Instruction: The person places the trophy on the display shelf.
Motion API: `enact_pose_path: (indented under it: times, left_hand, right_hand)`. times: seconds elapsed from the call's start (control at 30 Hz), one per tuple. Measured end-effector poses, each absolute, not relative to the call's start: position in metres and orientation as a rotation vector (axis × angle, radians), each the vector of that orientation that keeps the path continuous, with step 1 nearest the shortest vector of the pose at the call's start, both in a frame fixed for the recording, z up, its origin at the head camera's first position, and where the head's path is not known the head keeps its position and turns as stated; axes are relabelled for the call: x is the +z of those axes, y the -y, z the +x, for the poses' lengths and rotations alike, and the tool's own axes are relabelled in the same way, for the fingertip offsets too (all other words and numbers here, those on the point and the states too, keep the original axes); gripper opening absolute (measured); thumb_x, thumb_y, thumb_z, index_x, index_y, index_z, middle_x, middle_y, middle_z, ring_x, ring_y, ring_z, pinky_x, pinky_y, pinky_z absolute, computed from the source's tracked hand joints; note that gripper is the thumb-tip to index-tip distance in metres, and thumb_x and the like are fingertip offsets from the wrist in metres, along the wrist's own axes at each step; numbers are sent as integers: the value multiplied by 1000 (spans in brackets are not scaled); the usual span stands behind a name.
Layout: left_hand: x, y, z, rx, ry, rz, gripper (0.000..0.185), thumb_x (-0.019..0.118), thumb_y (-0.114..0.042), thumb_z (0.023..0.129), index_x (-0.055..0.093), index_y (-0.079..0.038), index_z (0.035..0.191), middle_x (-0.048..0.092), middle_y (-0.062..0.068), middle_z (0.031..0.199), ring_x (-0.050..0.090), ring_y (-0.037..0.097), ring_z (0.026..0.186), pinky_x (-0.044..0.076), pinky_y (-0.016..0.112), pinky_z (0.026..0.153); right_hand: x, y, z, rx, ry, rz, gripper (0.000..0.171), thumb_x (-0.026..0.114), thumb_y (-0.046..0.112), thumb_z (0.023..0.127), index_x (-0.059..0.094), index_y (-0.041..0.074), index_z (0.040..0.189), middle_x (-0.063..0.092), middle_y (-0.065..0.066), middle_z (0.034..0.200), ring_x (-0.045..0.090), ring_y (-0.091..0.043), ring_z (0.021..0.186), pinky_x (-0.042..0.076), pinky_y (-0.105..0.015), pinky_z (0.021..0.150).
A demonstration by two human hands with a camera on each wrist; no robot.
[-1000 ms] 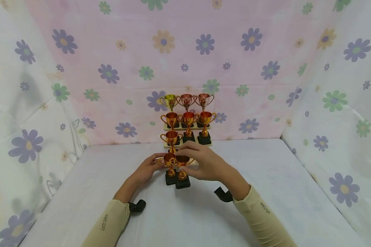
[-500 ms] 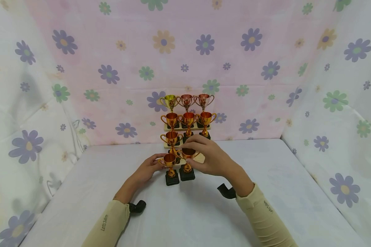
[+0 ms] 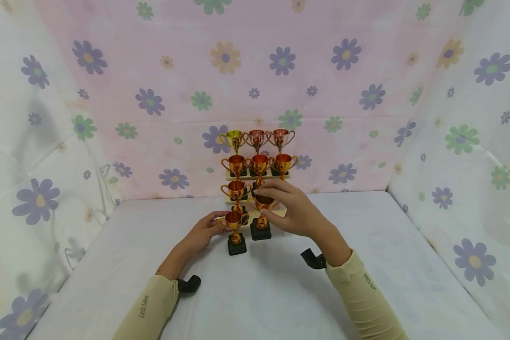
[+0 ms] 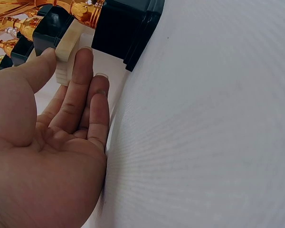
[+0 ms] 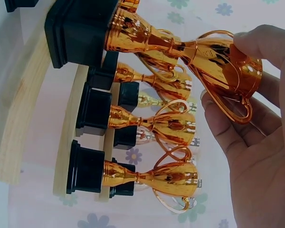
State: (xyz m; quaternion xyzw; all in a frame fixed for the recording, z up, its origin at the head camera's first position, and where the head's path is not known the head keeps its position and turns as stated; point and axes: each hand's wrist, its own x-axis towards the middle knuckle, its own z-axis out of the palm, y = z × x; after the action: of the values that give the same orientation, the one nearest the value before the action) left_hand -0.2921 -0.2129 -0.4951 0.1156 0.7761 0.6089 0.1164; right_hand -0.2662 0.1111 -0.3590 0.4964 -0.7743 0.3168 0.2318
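Note:
My right hand (image 3: 299, 212) pinches a small gold trophy cup (image 3: 261, 229) by its bowl between thumb and fingers. In the right wrist view that trophy (image 5: 218, 66) has its black base right at the lowest board of a wooden tiered stand (image 5: 19, 114); whether it bears on the board I cannot tell. My left hand (image 3: 201, 231) is at the stand's left side, thumb and fingers around the board end (image 4: 69, 42). Another gold trophy (image 3: 236, 245) stands upright on the table in front, beside my left fingertips. One more gold trophy (image 3: 236, 190) occupies the lowest tier's left spot.
Two gold trophies and more cups stand on the upper tiers, including a yellow-gold cup (image 3: 234, 139) and rose-coloured cups (image 3: 281, 137) at the back top. A white cloth covers the table (image 3: 153, 222). Flowered fabric (image 3: 255, 56) hangs behind and at both sides.
My right hand has carried its trophy up, back and to the right, away from the front trophy toward the lowest tier. My left hand has stayed in place.

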Motion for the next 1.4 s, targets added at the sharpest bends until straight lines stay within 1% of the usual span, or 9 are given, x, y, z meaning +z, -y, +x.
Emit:
enact_pose_path:
  times: [0.13, 0.2, 0.27, 0.37, 0.6, 0.73, 0.87, 1.07, 1.4]
  left_hand:
    - [-496, 214, -293, 1776, -2279, 361, 49, 57, -17, 111, 45, -7, 158, 69, 15, 139, 66, 21, 123, 47, 40, 110]
    - [-497, 214, -293, 1780, -2274, 367, 49, 57, -16, 111, 45, -7, 158, 68, 15, 140, 66, 19, 122, 48, 36, 108]
    - [-497, 214, -293, 1783, -2271, 379, 49, 56, -15, 111, 44, -5, 158, 67, 17, 141, 66, 19, 122, 49, 35, 107]
    - [-497, 214, -292, 1798, -2258, 359, 49, 56, -14, 111, 45, -6, 158, 67, 16, 142, 66, 20, 122, 49, 36, 108]
    - [-497, 213, -292, 1795, -2250, 348, 48, 55, -13, 111, 45, -9, 158, 66, 16, 143, 65, 24, 126, 45, 46, 114]
    - [-497, 213, -292, 1782, -2269, 345, 49, 56, -13, 110, 46, -9, 158, 67, 15, 141, 65, 24, 125, 45, 48, 114]
    - [-496, 213, -292, 1767, -2284, 324, 49, 56, -14, 110, 46, -10, 158, 67, 15, 142, 65, 25, 126, 43, 50, 116]
    - [-495, 212, -291, 1760, -2288, 323, 49, 56, -14, 110, 46, -11, 158, 66, 15, 143, 64, 26, 128, 42, 52, 117]
    - [-495, 212, -292, 1771, -2286, 312, 48, 56, -15, 110, 46, -11, 158, 66, 15, 143, 64, 26, 128, 43, 51, 117]
  right_hand:
    - [-360, -112, -268, 859, 2129, 1338, 45, 81, 10, 94, 69, 6, 138, 63, -11, 141, 60, -28, 130, 57, -43, 98]
    - [-361, -112, -269, 855, 2132, 1326, 45, 80, 10, 95, 69, 6, 139, 63, -12, 141, 60, -28, 130, 56, -43, 99]
    - [-362, -112, -271, 853, 2129, 1318, 46, 80, 10, 95, 68, 7, 139, 63, -13, 140, 60, -27, 129, 55, -43, 99]
    - [-364, -111, -273, 849, 2122, 1299, 46, 80, 9, 95, 68, 5, 140, 62, -14, 141, 59, -27, 129, 55, -43, 100]
    - [-370, -110, -281, 831, 2127, 1238, 44, 78, 10, 97, 67, 3, 140, 62, -12, 141, 58, -27, 130, 54, -43, 105]
    - [-372, -109, -284, 817, 2139, 1216, 43, 76, 11, 99, 67, 3, 140, 62, -13, 142, 58, -27, 131, 53, -43, 107]
    - [-375, -108, -287, 800, 2136, 1205, 43, 77, 10, 99, 66, 1, 140, 62, -16, 142, 58, -29, 132, 52, -44, 108]
    - [-379, -104, -291, 762, 2158, 1181, 43, 77, 8, 98, 66, 1, 140, 61, -16, 142, 58, -29, 132, 52, -44, 108]
    - [-385, -100, -295, 751, 2179, 1149, 43, 76, 9, 99, 66, 1, 141, 61, -16, 143, 59, -30, 131, 52, -45, 109]
